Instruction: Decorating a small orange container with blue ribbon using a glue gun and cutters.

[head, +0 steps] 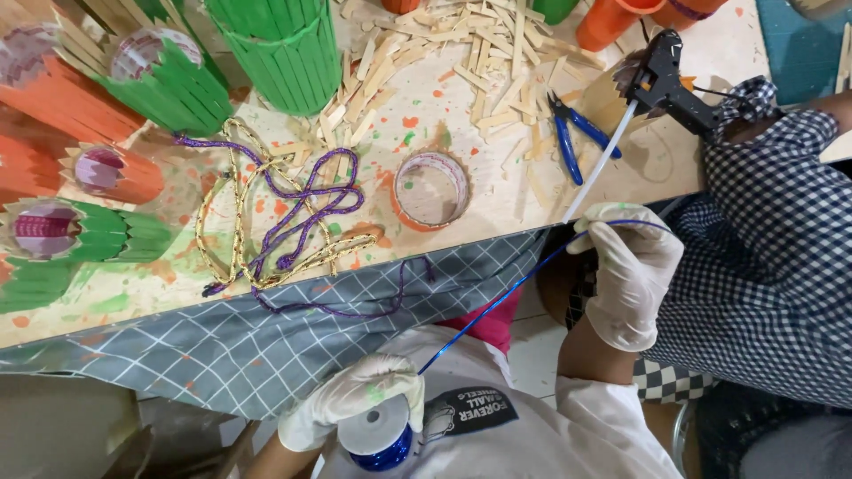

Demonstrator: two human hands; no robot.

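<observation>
A: Wire, blue and thin [497,306], runs taut between the two gloved hands. The left hand [355,404] is curled over a spool [380,439] with a white top and blue wire wound below, held near the lap. The right hand [632,275] is closed, pinching the wire's far end just off the bench edge.

B: Containers?

A: Green and orange stick-clad tubes [155,75] lie at far left; whether anything sits inside I cannot tell. A tape roll [430,188] lies flat mid-bench, showing only bench through its hole.

B: Edges, room?

A: The bench [115,302] has its near edge running diagonally, draped with a grey grid cloth [266,341]. Purple and yellow cord [284,208] tangles near that edge, loose wooden sticks [461,53] crowd the far side, and blue pliers [572,137] lie to the right. A glue gun [661,75] rests beside another person's checked sleeve [763,239], just beside the right hand.
</observation>
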